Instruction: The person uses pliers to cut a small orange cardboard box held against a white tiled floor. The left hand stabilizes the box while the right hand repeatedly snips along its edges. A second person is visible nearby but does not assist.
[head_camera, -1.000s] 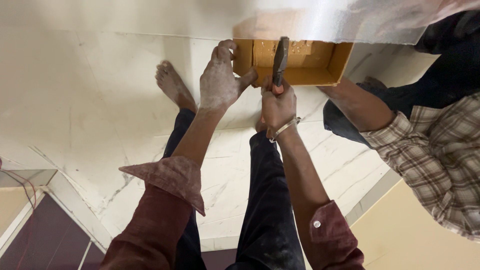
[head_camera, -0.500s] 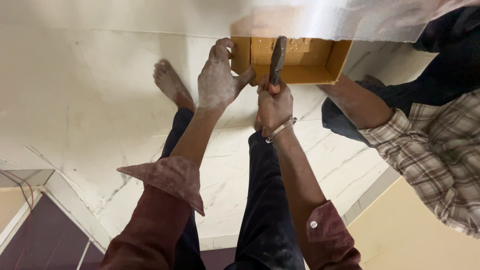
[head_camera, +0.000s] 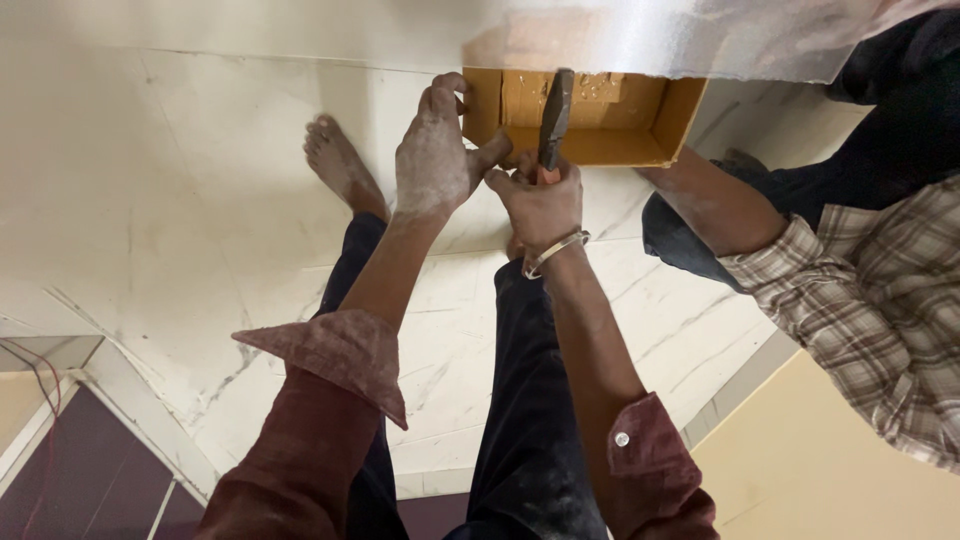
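Gripping dark pliers (head_camera: 553, 120) in right hand (head_camera: 540, 200) at the open yellow box (head_camera: 600, 150), left hand (head_camera: 435, 160) pinching its left wall; looks stiff, light, so best grabbed by rim.

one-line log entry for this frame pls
left hand: grips edge of yellow box | right hand: holds dark tool, head up in box | co-worker forearm: beside box | floor: pale marble
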